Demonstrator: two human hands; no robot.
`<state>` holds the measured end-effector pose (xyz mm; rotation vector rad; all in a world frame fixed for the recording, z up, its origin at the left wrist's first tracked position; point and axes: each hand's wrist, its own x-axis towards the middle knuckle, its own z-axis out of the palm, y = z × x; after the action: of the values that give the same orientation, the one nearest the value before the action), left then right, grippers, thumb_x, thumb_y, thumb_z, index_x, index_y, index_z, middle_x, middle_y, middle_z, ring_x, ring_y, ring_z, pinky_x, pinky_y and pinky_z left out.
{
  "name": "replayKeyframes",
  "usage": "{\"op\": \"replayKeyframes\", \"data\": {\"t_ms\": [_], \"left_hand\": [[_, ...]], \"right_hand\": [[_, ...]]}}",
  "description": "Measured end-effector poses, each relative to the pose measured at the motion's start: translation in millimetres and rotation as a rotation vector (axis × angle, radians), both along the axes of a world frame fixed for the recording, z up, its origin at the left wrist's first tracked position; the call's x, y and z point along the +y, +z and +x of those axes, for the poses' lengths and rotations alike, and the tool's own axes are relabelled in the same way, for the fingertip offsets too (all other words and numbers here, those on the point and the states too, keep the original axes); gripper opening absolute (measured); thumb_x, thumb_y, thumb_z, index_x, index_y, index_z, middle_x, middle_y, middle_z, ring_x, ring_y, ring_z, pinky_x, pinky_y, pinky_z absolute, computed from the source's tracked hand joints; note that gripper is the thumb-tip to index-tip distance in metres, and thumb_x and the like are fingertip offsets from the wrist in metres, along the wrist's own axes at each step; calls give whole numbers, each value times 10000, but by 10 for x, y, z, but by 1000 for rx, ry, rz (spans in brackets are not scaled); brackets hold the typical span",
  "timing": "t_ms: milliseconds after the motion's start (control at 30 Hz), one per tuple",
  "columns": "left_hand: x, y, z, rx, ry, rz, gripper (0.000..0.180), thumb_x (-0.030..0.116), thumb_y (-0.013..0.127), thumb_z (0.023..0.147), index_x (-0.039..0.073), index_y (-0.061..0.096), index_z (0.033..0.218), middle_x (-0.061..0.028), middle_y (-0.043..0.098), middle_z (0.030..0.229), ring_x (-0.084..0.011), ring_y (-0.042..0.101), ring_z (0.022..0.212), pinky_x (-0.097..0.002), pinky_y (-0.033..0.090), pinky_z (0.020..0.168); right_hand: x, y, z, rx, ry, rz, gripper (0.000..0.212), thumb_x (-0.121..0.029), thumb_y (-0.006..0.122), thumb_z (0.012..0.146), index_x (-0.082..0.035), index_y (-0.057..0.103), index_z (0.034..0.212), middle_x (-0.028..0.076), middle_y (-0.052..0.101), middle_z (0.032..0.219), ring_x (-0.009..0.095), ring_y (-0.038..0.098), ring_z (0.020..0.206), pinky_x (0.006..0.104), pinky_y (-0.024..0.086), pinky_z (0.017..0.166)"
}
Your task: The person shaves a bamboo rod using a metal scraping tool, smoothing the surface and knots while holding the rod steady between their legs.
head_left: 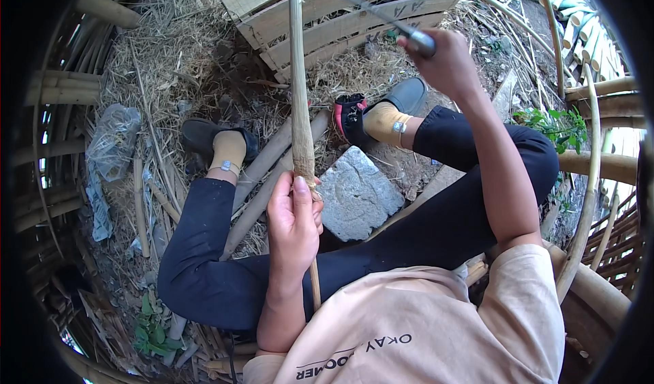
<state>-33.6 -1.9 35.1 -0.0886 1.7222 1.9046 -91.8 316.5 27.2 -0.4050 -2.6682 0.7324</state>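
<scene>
My left hand (294,224) is closed around a long pale bamboo stick (298,91) that stands nearly upright in front of me. The stick runs past the top of the view, and a thinner lower end shows below my fist. Just above my fingers its surface looks frayed and shaved. My right hand (449,64) is raised to the right of the stick, wrapped around the grey handle of a knife (395,23). The blade points up and left toward the stick, apart from it, and its far end is blurred.
A flat grey stone block (357,193) lies between my legs. A slatted wooden crate (361,20) stands ahead. Bamboo poles (262,180) rest on the straw-strewn ground. Cut bamboo tubes (586,40) pile up at far right, and a plastic bag (117,139) lies left.
</scene>
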Motion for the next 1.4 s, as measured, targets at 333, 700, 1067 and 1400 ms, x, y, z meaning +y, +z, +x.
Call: {"op": "replayKeyframes", "data": {"t_ms": [333, 700, 1067, 1400], "left_hand": [[-3, -195, -104, 367, -6, -115, 243, 242, 518, 1077, 15, 571, 1144, -70, 669, 924, -76, 602, 765, -197, 496, 540], [102, -110, 55, 204, -78, 83, 198, 280, 425, 1110, 85, 451, 1121, 10, 465, 651, -13, 352, 469, -158, 270, 400], [71, -58, 89, 127, -100, 72, 185, 266, 437, 1106, 81, 438, 1113, 12, 453, 652, -7, 362, 478, -161, 300, 401], [76, -63, 30, 62, -48, 161, 213, 221, 493, 1086, 39, 451, 1188, -67, 628, 891, -1, 429, 582, -154, 336, 460]], "right_hand": [[-654, 69, 285, -166, 466, 30, 131, -138, 696, 700, -105, 717, 825, 139, 691, 716, 359, 693, 719, 469, 559, 690], [-718, -99, 290, -201, 400, 81, 174, -146, 747, 673, -117, 741, 844, 135, 697, 712, 362, 701, 718, 460, 565, 698], [-293, -310, -27, 75, 94, 205, 200, -152, 714, 792, -108, 785, 973, 177, 729, 768, 337, 734, 695, 438, 611, 700], [-255, -8, 182, 4, 85, -16, 204, -200, 759, 820, -78, 775, 982, 177, 719, 782, 348, 718, 726, 429, 570, 706]]}}
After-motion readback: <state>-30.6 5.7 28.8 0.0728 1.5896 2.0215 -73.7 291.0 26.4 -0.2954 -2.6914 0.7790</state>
